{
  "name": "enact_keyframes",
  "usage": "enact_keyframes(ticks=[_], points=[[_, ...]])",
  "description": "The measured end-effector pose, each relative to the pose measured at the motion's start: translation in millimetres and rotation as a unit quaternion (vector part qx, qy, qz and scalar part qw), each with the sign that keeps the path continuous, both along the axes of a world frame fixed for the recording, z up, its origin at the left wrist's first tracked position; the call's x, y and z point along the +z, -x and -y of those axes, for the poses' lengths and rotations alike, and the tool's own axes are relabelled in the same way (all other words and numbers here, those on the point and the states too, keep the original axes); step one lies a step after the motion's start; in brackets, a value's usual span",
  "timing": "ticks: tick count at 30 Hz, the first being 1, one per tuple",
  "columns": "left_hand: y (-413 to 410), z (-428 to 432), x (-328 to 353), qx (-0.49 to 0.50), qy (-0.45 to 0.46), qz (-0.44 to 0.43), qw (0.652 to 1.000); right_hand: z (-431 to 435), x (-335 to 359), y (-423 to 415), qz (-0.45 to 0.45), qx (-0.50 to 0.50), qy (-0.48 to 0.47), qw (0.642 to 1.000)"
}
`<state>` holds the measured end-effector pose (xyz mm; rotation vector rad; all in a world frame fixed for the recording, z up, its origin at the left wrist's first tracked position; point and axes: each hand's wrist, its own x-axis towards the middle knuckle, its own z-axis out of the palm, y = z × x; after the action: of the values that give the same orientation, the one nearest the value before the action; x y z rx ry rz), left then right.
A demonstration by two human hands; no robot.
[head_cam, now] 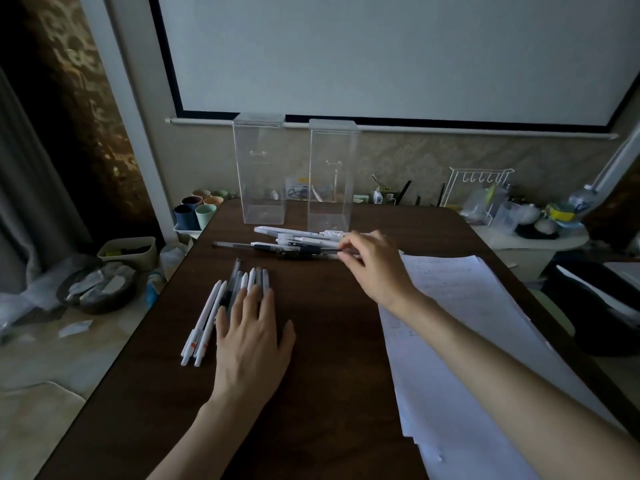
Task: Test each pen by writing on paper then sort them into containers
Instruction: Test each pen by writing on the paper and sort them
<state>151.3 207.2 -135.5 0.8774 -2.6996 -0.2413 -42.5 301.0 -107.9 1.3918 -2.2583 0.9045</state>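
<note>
A heap of white and black pens lies across the dark table, just in front of two tall clear containers. My right hand reaches to the right end of that heap, its fingertips pinched on a black pen. Nearer, a second group of mostly white pens lies in a row. My left hand rests flat, fingers spread, on that row. White paper sheets with faint marks lie at the right.
Coloured cups stand on a tray off the table's far left corner. A white wire rack and clutter fill a side table at the right. Baskets sit on the floor at the left. A projector screen hangs behind.
</note>
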Motion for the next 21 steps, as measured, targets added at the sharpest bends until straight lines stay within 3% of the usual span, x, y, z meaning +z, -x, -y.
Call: enact_keyframes(ticks=[3, 9, 12, 16, 21], points=[[-0.7, 0.1, -1.9, -0.034, 0.026, -0.063, 0.997, -44.9, 9.7, -13.8, 0.035, 0.026, -0.003, 0.999], [21.9, -31.6, 5.0, -0.177, 0.098, -0.127, 0.971, -134.6, 8.9, -24.5, 0.263, 0.044, -0.067, 0.961], [51.2, -61.1, 8.7, -0.253, 0.117, -0.130, 0.952, -154.3, 11.3, -19.0, 0.372, 0.066, 0.002, 0.926], [86.4, -86.9, -3.0, -0.291, 0.077, -0.144, 0.943, -169.8, 5.5, -8.4, 0.435, 0.042, 0.100, 0.894], [92.5, -89.3, -13.5, -0.325, 0.051, -0.153, 0.932, -169.7, -5.6, -5.0, 0.501, 0.096, 0.168, 0.844]])
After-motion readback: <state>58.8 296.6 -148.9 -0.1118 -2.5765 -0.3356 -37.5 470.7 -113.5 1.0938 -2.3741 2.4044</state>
